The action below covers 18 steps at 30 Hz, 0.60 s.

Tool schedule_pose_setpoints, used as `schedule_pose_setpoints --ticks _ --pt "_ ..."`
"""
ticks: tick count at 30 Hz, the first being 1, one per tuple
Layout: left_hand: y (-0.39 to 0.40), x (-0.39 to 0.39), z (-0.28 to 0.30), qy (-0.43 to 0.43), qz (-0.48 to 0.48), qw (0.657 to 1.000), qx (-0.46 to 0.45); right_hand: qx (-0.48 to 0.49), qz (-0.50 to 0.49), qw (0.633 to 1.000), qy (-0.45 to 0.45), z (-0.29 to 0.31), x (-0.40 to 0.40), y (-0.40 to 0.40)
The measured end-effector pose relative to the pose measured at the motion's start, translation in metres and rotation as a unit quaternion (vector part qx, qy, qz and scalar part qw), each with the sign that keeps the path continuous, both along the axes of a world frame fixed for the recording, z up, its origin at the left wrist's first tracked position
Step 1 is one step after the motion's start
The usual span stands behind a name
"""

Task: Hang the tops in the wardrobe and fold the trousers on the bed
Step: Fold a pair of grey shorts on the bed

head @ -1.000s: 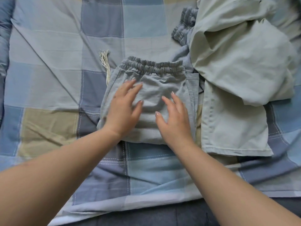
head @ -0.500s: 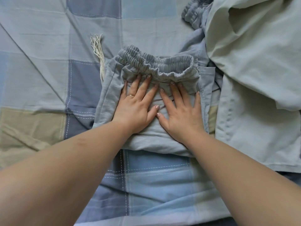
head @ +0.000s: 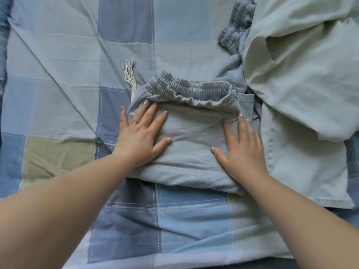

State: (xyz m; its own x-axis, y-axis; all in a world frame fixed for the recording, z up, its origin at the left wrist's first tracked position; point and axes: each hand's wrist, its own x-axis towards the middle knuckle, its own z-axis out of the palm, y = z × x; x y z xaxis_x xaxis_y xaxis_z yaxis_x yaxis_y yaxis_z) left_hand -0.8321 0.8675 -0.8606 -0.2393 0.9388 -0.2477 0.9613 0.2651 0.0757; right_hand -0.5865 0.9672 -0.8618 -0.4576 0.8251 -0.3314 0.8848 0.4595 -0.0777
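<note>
A pair of grey-blue trousers (head: 192,136) with an elastic waistband lies folded into a compact rectangle in the middle of the bed (head: 58,74). My left hand (head: 139,136) presses flat on the fold's left side, fingers straight and spread. My right hand (head: 242,150) presses flat on its right side, fingers straight. A cream tasselled drawstring (head: 129,71) pokes out past the waistband's left end.
A pale green garment (head: 301,78) lies heaped on the right of the bed, one part stretching toward the front edge. Beneath it a second grey elastic waistband (head: 235,30) sticks out at the top. The chequered bedcover spreads to the left and front.
Both hands have slid apart from the middle of the folded trousers to its left and right sides, smoothing the cloth. The view has drawn back slightly.
</note>
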Motion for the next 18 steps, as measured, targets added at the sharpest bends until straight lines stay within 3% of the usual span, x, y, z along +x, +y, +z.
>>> schedule_pose_setpoints --ticks 6,10,14,18 --pt "-0.067 -0.022 0.02 -0.136 0.096 0.985 0.049 -0.06 -0.062 0.994 0.07 0.016 0.004 -0.016" --pt "-0.044 -0.016 0.024 -0.227 0.102 0.963 0.102 -0.083 -0.029 0.99 0.111 0.021 -0.014 -0.018" --pt "-0.007 -0.003 0.019 -0.218 0.059 0.972 0.069 -0.09 0.0 0.992 0.092 0.02 -0.025 -0.012" --pt "0.004 0.016 0.018 -0.237 0.08 0.967 0.041 -0.095 -0.03 0.988 0.114 0.019 -0.036 -0.016"
